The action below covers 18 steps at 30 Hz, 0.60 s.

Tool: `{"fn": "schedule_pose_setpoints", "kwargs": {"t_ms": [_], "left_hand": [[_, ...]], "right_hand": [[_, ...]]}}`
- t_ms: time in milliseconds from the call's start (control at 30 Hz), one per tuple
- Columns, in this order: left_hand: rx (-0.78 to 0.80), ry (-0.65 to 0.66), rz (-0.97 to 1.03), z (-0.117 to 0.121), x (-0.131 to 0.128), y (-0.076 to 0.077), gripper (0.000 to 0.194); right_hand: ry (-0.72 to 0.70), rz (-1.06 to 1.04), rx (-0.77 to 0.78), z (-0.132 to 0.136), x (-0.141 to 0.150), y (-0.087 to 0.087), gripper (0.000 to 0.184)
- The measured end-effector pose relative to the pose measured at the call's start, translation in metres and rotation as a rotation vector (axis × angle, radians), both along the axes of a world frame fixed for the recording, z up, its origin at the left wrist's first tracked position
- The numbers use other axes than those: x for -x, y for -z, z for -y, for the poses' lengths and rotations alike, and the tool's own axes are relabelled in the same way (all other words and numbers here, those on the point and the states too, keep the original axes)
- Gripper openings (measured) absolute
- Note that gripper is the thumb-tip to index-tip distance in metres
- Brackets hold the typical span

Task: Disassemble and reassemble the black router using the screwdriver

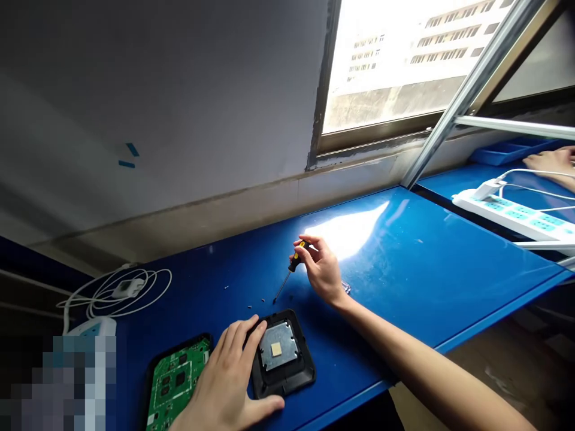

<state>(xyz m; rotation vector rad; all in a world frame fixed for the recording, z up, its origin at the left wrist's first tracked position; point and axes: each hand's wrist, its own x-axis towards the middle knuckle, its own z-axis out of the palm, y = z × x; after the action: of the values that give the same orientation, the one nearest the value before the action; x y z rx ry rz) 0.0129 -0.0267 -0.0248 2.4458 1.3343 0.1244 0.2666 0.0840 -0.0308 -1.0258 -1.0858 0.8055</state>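
My right hand (321, 269) grips a screwdriver (297, 256) by its black and yellow handle. The shaft slants down to the left, its tip at or just above the blue table, close to a few tiny screws (263, 300). Fingers apart, my left hand (231, 365) rests on the left edge of a square black plastic housing (308, 374). Inside the housing sits a silver metal plate (287, 353) with a small pale square pad in its middle. A green circuit board (173, 380) in a black frame lies left of my left hand, which partly covers it.
A coiled white cable (162, 297) with a plug lies at the table's left. Small metallic pieces (345, 288) lie behind my right wrist. Beyond a metal frame (442, 134) are a white power strip (507, 209), a blue tray (507, 154) and another person's hand (550, 161).
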Motion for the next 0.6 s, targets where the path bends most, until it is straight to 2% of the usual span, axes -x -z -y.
{"fn": "schedule_pose_setpoints", "kwargs": {"t_ms": [300, 600], "left_hand": [[0.02, -0.021, 0.004, -0.0023, 0.0012, -0.0027, 0.1], [-0.02, -0.038, 0.02, 0.0009, 0.0022, -0.0061, 0.095]], "right_hand": [[-0.047, -0.076, 0.032, 0.0033, 0.0008, 0.0009, 0.038], [-0.091, -0.068, 0.14, -0.0043, -0.0064, 0.0, 0.039]]}}
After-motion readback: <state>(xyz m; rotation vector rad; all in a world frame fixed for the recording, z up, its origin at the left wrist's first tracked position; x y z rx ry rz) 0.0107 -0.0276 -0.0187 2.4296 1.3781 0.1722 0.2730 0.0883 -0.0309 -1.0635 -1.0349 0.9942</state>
